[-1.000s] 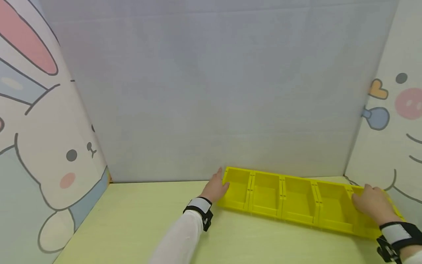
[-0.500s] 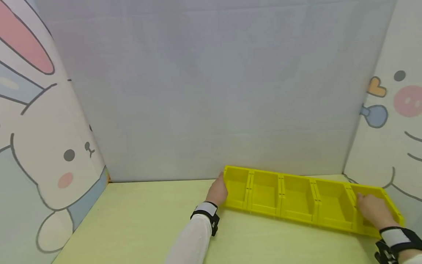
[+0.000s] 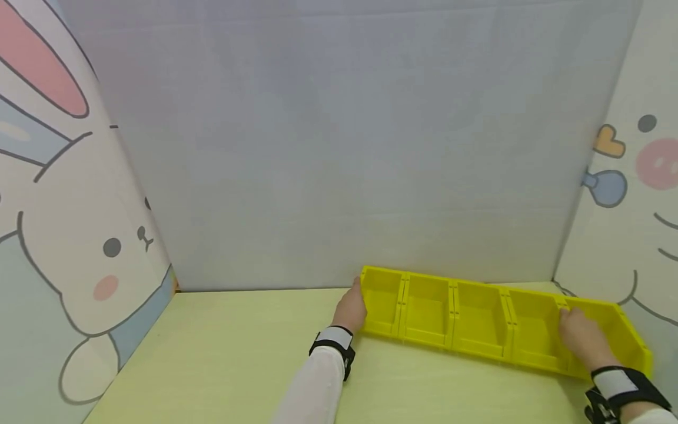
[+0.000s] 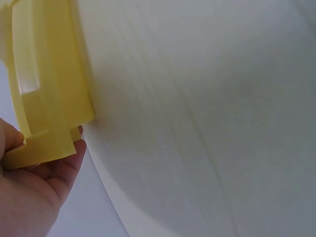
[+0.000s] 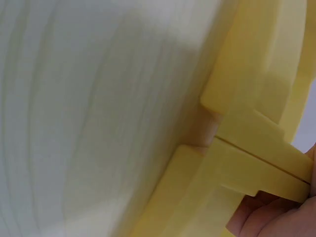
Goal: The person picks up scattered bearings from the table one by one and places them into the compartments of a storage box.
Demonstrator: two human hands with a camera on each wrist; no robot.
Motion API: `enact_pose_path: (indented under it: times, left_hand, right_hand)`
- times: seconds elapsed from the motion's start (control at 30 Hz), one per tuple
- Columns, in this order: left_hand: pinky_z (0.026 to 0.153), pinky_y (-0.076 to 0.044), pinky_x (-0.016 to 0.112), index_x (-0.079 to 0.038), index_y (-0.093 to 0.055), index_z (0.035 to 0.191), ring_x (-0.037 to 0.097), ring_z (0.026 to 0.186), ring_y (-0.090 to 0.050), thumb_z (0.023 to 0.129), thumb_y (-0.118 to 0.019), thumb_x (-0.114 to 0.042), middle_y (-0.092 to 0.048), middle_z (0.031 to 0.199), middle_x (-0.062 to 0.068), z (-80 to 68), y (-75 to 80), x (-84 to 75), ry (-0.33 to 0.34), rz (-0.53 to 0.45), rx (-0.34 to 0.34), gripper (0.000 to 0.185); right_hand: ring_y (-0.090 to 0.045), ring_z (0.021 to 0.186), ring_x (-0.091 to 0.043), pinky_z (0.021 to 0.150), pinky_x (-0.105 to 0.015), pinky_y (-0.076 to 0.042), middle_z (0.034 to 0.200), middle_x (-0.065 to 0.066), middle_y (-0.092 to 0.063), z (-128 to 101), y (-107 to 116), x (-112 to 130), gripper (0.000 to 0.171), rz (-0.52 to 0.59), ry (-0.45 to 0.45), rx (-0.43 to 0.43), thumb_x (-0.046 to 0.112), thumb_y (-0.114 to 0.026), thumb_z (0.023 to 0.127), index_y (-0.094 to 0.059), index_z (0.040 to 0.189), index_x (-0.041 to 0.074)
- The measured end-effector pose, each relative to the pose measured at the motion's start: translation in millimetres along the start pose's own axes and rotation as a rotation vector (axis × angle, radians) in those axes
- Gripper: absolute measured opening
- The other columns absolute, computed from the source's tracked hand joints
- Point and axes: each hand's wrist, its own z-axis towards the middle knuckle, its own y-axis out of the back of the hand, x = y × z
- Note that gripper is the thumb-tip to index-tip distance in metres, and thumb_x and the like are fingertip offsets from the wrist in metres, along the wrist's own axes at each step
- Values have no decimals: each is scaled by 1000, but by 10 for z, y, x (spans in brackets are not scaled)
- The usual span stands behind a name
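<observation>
I am gripping the bins [image 3: 477, 321] at both ends on the desk [image 3: 222, 353], my right hand [image 3: 580, 338] curling over the near right bin's rim and my left hand [image 3: 351, 309] clasping the far left end, the row resting near the wall [image 3: 339, 147], every bin empty.

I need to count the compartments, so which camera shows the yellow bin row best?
The head view: the whole yellow bin row shows, five compartments side by side, left hand and right hand at its ends. The wrist views show only close, blurry yellow edges beside fingers.
</observation>
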Motion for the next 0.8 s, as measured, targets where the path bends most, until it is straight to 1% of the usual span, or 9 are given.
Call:
enact_pose_path:
  times: [0.03,0.13,0.23,0.4,0.57,0.73,0.8]
  left_hand:
    - [72,-48,36,-2,-26,148,18,70,-53,94,-47,0,-63,100,14,-5,-3,4,2,3,1,58]
    - [67,-46,35,-2,-26,147,18,65,-50,92,-48,2,-63,94,14,-13,-1,9,9,5,3,60]
    - [64,-45,34,-2,-26,147,18,63,-48,91,-49,4,-62,89,13,-7,-9,4,8,12,-1,61]
    - [62,-44,34,-1,-25,147,18,61,-47,91,-49,3,-61,87,13,13,-9,-28,-13,1,-2,61]
    - [66,-46,36,-1,-25,147,19,65,-50,91,-49,3,-61,89,13,4,1,-18,-5,17,1,61]
    - [78,-48,39,1,-25,147,21,76,-55,92,-46,3,-63,100,16,-24,3,7,-14,-1,5,58]
    - [81,-47,39,1,-24,147,21,77,-55,93,-45,2,-63,100,15,-40,-1,19,-21,-11,6,58]
  right_hand:
    - [-46,71,-34,59,-39,-39,82,-27,-43,-3,-7,3,66,26,-32,17,32,-6,101,-31,113,-28]
    - [-46,73,-35,61,-39,-38,85,-29,-44,0,-32,-5,72,42,-53,33,38,-3,101,-28,117,-27]
    - [-46,72,-35,60,-39,-38,86,-32,-44,12,-53,-25,73,37,-41,16,39,-2,100,-28,115,-27]
    - [-45,69,-35,56,-37,-37,83,-32,-42,11,-50,-54,71,31,-34,0,37,-2,101,-27,114,-28]
    - [-46,69,-36,57,-39,-38,82,-32,-43,20,-50,-39,69,28,-24,-23,37,-4,101,-28,112,-27]
    - [-46,67,-35,58,-40,-39,80,-32,-44,19,-74,-25,67,28,-28,-32,36,-5,101,-30,109,-26]
    - [-47,68,-36,59,-41,-39,81,-34,-44,11,-82,-22,66,28,-35,-27,35,-5,101,-30,109,-25]
